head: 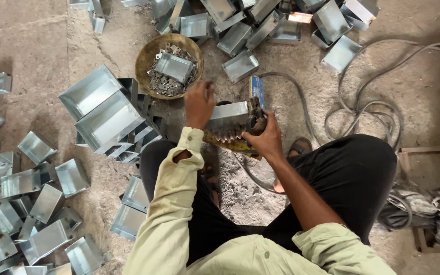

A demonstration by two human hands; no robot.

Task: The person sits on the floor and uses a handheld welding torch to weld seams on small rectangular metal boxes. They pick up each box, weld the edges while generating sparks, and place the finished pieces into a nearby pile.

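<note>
A seated person works sheet-metal parts on a dusty floor (36, 40), seen from above. The left hand (198, 103) is closed on the far edge of a folded metal tray (228, 116), which sits at the centre of the view just above the knees. The right hand (266, 138) is wrapped around a dark tool (255, 118) pressed against the tray's 3 o'clock end; a yellow toothed piece (227, 140) shows beneath the tray. The two hands sit apart, one at each end of the tray. At 11 o'clock from the tray, a round basket (148, 53) holds small metal clips and one more tray. Stacked larger trays (103, 109) lie at 9 o'clock, touching one another. More trays lie scattered at 7 o'clock (31, 214) and piled at 12 o'clock (260, 25). Grey cables (367, 109) loop across the floor at 3 o'clock.
</note>
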